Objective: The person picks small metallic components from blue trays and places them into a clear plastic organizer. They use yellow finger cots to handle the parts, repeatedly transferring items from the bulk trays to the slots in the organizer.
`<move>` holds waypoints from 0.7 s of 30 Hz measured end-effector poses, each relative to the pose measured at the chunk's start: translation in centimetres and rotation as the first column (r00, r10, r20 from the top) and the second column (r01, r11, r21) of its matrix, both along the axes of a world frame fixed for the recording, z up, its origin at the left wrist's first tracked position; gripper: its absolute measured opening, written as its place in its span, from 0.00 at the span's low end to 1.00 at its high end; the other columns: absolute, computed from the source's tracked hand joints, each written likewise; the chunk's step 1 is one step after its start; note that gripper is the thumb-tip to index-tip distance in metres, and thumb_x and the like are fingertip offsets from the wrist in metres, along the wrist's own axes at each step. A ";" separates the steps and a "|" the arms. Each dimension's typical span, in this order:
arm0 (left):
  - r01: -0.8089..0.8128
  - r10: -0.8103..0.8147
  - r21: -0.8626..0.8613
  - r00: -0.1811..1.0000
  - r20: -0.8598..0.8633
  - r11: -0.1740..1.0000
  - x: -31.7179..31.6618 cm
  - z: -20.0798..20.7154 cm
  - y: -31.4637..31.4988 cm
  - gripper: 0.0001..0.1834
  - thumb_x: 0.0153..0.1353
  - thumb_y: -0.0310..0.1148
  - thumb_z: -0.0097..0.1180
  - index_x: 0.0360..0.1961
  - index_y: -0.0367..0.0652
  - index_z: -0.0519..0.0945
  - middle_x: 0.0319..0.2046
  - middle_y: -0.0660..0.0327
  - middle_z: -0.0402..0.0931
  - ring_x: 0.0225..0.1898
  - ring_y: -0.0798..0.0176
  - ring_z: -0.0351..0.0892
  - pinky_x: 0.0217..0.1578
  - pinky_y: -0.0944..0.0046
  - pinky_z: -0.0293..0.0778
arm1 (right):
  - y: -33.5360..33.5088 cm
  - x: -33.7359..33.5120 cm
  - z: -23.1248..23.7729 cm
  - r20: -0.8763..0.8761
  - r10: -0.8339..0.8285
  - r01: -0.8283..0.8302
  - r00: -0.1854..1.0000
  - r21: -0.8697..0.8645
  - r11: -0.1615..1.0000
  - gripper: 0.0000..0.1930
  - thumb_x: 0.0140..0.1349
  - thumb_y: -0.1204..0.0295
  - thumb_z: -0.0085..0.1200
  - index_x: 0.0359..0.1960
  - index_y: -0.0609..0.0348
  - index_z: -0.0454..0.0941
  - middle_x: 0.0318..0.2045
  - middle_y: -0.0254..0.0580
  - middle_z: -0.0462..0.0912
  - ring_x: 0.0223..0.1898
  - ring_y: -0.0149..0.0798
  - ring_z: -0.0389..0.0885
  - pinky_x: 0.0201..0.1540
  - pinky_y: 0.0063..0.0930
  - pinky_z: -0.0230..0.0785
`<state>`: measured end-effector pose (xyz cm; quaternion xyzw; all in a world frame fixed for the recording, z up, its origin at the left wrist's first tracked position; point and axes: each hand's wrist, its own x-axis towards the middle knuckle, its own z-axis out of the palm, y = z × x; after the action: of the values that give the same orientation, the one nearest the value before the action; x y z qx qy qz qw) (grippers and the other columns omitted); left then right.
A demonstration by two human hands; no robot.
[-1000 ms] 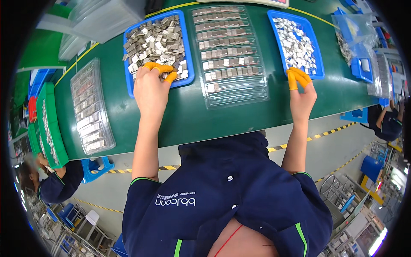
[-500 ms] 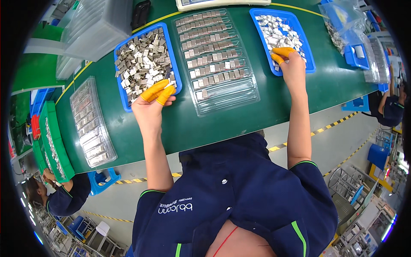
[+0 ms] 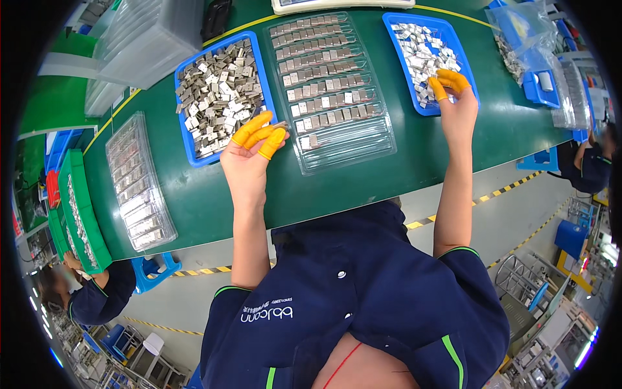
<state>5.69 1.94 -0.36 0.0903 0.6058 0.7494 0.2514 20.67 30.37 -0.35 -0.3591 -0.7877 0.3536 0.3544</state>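
Note:
My left hand (image 3: 249, 155), with orange finger cots, sits between a blue tray of grey metal pieces (image 3: 188, 139) and a clear moulded tray (image 3: 363, 152) holding rows of small parts. Its fingertips pinch a small grey metal piece (image 3: 280, 124) at the clear tray's left edge. My right hand (image 3: 457, 107), also in orange cots, rests at the near edge of a second blue tray (image 3: 396, 39) filled with small silver pieces. Its fingertips are bent together among the pieces; whether they hold one is hidden.
On the green bench (image 3: 214, 201) a clear tray of parts (image 3: 139, 185) lies at the left. Green and blue bins (image 3: 74, 214) stand further left, clear lidded boxes (image 3: 139, 39) behind. Bags and small blue boxes (image 3: 538, 78) sit at the right. Other people work at both ends.
My left hand has moved right from the blue tray of grey pieces to the clear tray's edge, carrying a small piece. My right hand has stayed at the right blue tray.

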 end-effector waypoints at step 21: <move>0.126 -0.136 0.104 0.986 0.100 0.987 4.6 -0.2 2.7 0.14 0.53 0.21 0.58 0.42 0.30 0.76 0.37 0.53 0.79 0.35 0.59 0.81 0.38 0.66 0.77 | -13.6 -1.4 2.8 -0.173 0.262 -0.300 0.949 -0.246 0.922 0.10 0.50 0.81 0.59 0.36 0.64 0.81 0.33 0.41 0.82 0.32 0.34 0.81 0.37 0.22 0.73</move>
<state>10.25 4.60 -0.60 0.1020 0.5470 0.7637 0.3273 19.23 16.73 2.43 -0.2620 -0.7496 0.5282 0.3008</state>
